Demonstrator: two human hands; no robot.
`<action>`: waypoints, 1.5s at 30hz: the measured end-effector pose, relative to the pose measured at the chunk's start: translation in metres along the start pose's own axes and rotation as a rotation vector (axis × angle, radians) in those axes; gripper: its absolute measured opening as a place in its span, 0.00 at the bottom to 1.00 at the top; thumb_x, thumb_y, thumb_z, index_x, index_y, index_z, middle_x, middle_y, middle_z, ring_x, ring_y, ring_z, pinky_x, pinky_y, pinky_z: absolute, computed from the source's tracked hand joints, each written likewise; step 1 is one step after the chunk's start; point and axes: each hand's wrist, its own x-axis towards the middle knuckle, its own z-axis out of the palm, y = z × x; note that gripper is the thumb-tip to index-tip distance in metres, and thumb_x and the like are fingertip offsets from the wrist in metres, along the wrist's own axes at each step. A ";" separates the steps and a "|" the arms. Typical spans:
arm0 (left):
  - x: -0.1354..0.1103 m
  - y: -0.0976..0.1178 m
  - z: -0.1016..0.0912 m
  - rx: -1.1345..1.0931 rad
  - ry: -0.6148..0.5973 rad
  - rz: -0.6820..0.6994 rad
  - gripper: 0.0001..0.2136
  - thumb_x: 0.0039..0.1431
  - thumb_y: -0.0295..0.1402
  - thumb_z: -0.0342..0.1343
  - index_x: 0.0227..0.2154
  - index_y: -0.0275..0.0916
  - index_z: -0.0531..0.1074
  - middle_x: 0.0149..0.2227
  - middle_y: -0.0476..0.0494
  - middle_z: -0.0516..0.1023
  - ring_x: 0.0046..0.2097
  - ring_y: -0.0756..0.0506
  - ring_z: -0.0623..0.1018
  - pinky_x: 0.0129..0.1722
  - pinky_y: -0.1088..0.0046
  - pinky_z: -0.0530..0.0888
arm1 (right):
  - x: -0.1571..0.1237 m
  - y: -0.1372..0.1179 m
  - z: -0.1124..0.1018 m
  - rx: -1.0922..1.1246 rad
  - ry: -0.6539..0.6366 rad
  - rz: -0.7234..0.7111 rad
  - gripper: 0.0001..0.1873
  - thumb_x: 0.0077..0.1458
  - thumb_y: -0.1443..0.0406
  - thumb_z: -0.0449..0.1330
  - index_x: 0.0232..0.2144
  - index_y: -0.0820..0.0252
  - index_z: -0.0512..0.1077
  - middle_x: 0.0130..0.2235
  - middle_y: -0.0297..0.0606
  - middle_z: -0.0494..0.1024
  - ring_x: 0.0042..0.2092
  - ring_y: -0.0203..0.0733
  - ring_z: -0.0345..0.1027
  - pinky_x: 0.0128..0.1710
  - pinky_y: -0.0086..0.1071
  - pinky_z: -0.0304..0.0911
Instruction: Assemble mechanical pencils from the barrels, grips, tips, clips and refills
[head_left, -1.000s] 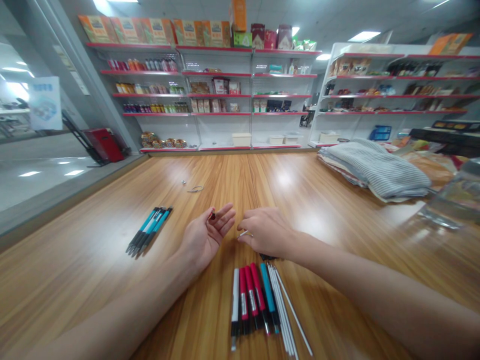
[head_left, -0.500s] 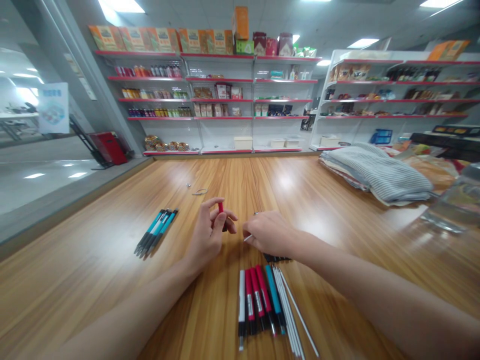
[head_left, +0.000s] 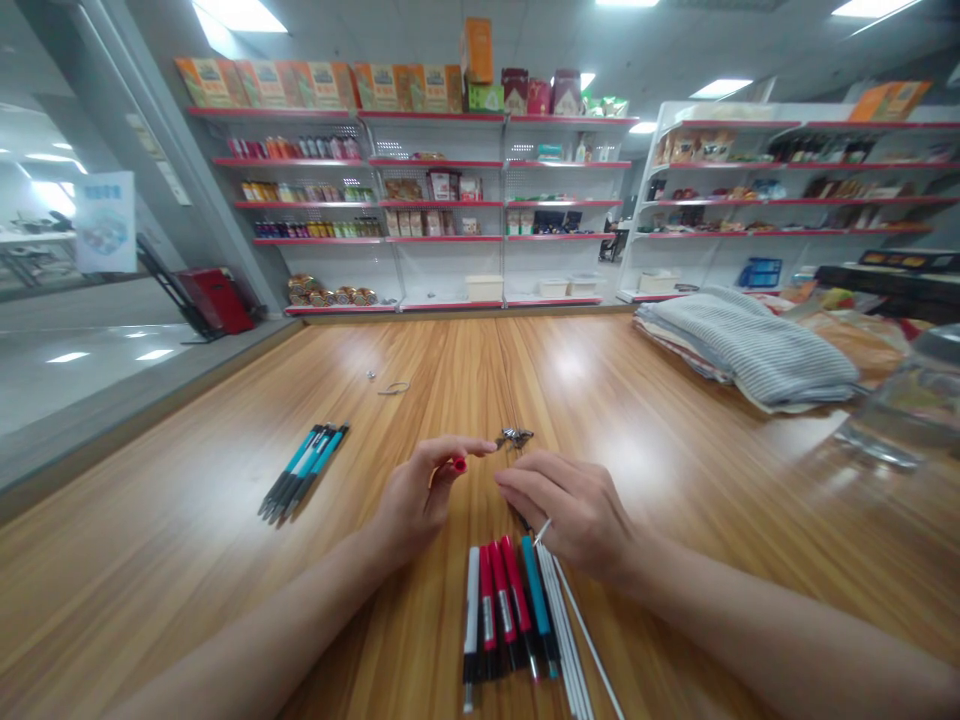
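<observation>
My left hand (head_left: pixel 412 495) is closed around a red pen barrel (head_left: pixel 459 465), its open end facing me and its index finger stretched toward a small pile of metal parts (head_left: pixel 516 436). My right hand (head_left: pixel 581 505) is curled, with a thin white pen refill (head_left: pixel 543 532) poking out below its fingers. Beneath that hand, dark pieces are mostly hidden. Closer to me lie a white pen barrel (head_left: pixel 472 600), several red barrels (head_left: pixel 502 595) and a blue barrel (head_left: pixel 535 590), side by side. Several white refills (head_left: pixel 568 630) lie to their right.
Several blue and white pens (head_left: pixel 304 470) lie together at left. A wire loop (head_left: pixel 394 388) and a tiny metal piece (head_left: pixel 370 375) are farther back. Folded striped cloth (head_left: pixel 750 345) and a clear container (head_left: pixel 904 410) occupy the right side. Stocked shelves (head_left: pixel 442 203) stand behind the table.
My left hand has lowered and tipped the red barrel so its end faces me. My right hand has shifted right and toward me with the refill, uncovering the metal parts.
</observation>
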 end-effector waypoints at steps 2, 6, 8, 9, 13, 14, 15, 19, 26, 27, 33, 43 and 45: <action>0.000 0.000 -0.001 0.040 -0.035 0.030 0.09 0.51 0.19 0.60 0.32 0.39 0.70 0.43 0.38 0.78 0.50 0.43 0.75 0.51 0.65 0.70 | 0.001 -0.001 0.001 0.015 0.008 0.014 0.09 0.60 0.69 0.56 0.42 0.60 0.72 0.39 0.39 0.77 0.41 0.37 0.71 0.41 0.29 0.67; -0.002 0.002 -0.001 0.129 -0.093 0.109 0.09 0.51 0.20 0.60 0.33 0.38 0.73 0.45 0.37 0.77 0.50 0.43 0.74 0.53 0.65 0.69 | 0.002 -0.001 -0.001 0.022 0.013 0.022 0.08 0.59 0.69 0.56 0.41 0.61 0.72 0.39 0.39 0.77 0.40 0.37 0.71 0.41 0.29 0.67; -0.002 0.003 0.000 0.161 -0.101 0.133 0.09 0.51 0.20 0.60 0.34 0.38 0.74 0.45 0.37 0.77 0.50 0.43 0.74 0.54 0.64 0.68 | 0.002 -0.001 -0.001 0.025 0.018 0.019 0.08 0.59 0.70 0.57 0.41 0.61 0.72 0.38 0.39 0.77 0.40 0.37 0.71 0.41 0.29 0.67; -0.002 0.003 -0.001 0.169 -0.095 0.134 0.09 0.51 0.20 0.60 0.34 0.38 0.74 0.44 0.38 0.77 0.51 0.43 0.74 0.56 0.64 0.67 | 0.002 -0.001 -0.001 0.028 0.022 0.017 0.08 0.59 0.70 0.57 0.41 0.61 0.72 0.39 0.39 0.77 0.41 0.36 0.71 0.41 0.29 0.67; -0.002 0.001 -0.002 0.121 -0.041 0.064 0.08 0.51 0.21 0.62 0.32 0.39 0.74 0.41 0.39 0.78 0.53 0.43 0.72 0.59 0.65 0.64 | 0.001 -0.002 -0.001 0.038 0.047 0.011 0.13 0.58 0.70 0.57 0.46 0.61 0.70 0.41 0.39 0.77 0.42 0.37 0.71 0.43 0.30 0.68; -0.002 0.000 -0.002 0.103 -0.032 0.048 0.08 0.50 0.21 0.62 0.32 0.39 0.74 0.41 0.39 0.78 0.53 0.43 0.72 0.59 0.65 0.64 | 0.002 -0.002 -0.001 0.041 0.054 0.010 0.15 0.58 0.71 0.57 0.49 0.61 0.69 0.41 0.40 0.77 0.43 0.37 0.71 0.43 0.30 0.68; -0.003 -0.001 -0.002 0.087 -0.026 0.043 0.08 0.50 0.21 0.62 0.32 0.39 0.73 0.41 0.39 0.78 0.53 0.43 0.73 0.58 0.64 0.65 | 0.002 -0.003 -0.002 0.047 0.059 0.010 0.18 0.58 0.71 0.57 0.51 0.61 0.67 0.42 0.40 0.77 0.43 0.37 0.71 0.43 0.30 0.68; -0.005 0.001 0.004 0.035 -0.027 0.067 0.13 0.51 0.22 0.62 0.38 0.40 0.69 0.41 0.41 0.78 0.48 0.42 0.76 0.50 0.64 0.73 | 0.004 -0.004 -0.003 0.071 0.067 0.026 0.19 0.59 0.70 0.57 0.53 0.61 0.65 0.43 0.40 0.77 0.43 0.36 0.72 0.42 0.29 0.69; -0.004 0.014 0.020 0.018 -0.002 0.107 0.14 0.60 0.29 0.56 0.45 0.42 0.59 0.41 0.41 0.78 0.39 0.44 0.80 0.40 0.63 0.77 | 0.005 -0.003 -0.002 0.077 0.067 0.011 0.18 0.59 0.70 0.57 0.51 0.62 0.67 0.42 0.41 0.77 0.43 0.38 0.72 0.42 0.31 0.69; -0.003 0.014 0.021 -0.001 0.004 0.087 0.13 0.61 0.30 0.55 0.45 0.43 0.58 0.40 0.42 0.79 0.38 0.44 0.80 0.38 0.63 0.77 | 0.005 -0.002 -0.002 0.075 0.062 0.009 0.17 0.58 0.70 0.58 0.51 0.62 0.68 0.41 0.41 0.77 0.42 0.38 0.72 0.41 0.31 0.69; -0.001 0.012 0.025 -0.170 0.047 -0.095 0.10 0.62 0.32 0.54 0.41 0.41 0.57 0.39 0.42 0.79 0.36 0.44 0.80 0.33 0.67 0.78 | 0.003 -0.001 -0.001 0.091 0.081 -0.010 0.13 0.56 0.73 0.59 0.45 0.61 0.72 0.39 0.39 0.76 0.39 0.36 0.71 0.37 0.29 0.68; 0.003 0.008 0.028 -0.320 0.283 -0.360 0.01 0.63 0.24 0.50 0.36 0.33 0.64 0.39 0.35 0.78 0.35 0.48 0.80 0.31 0.79 0.78 | 0.000 -0.002 -0.001 0.144 0.116 -0.035 0.14 0.54 0.74 0.59 0.44 0.63 0.71 0.39 0.40 0.76 0.41 0.37 0.71 0.40 0.30 0.68; 0.004 0.009 0.029 -0.349 0.297 -0.394 0.01 0.63 0.23 0.50 0.36 0.31 0.66 0.37 0.35 0.78 0.34 0.49 0.80 0.30 0.80 0.78 | 0.000 -0.002 -0.001 0.149 0.121 -0.042 0.18 0.54 0.76 0.58 0.47 0.63 0.70 0.39 0.40 0.76 0.40 0.36 0.71 0.39 0.29 0.68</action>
